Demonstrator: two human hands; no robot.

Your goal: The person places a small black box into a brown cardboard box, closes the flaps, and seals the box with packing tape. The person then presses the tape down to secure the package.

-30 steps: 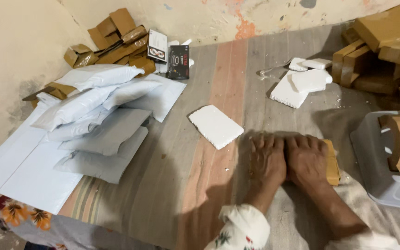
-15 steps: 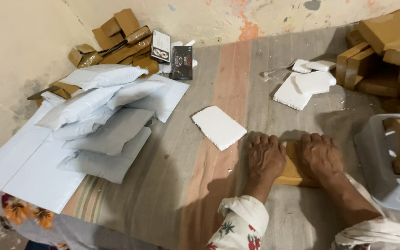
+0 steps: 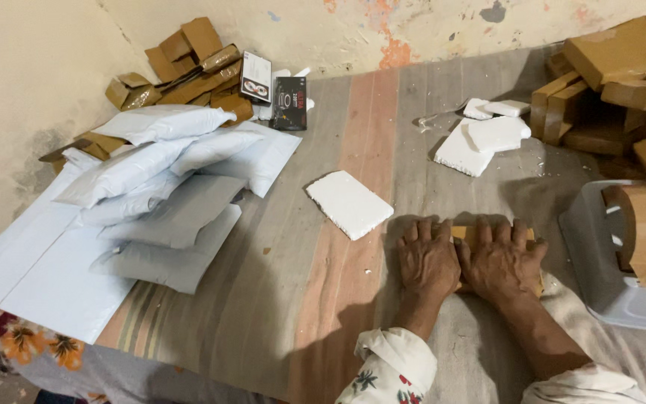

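Pressing one brown box (image 3: 463,233) (two hands flat).

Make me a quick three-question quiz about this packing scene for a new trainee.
1. True or false: both hands press flat on a brown cardboard piece.
2. Which lies nearest the left hand? A) white foam slab B) grey mailer bags C) plastic basket
3. Fill in: the right hand lies between the left hand and the ____.

Key: 1 true; 2 A; 3 plastic basket.

White foam slab (image 3: 349,203), brown cardboard box (image 3: 496,236), striped grey-and-orange cloth (image 3: 353,112).
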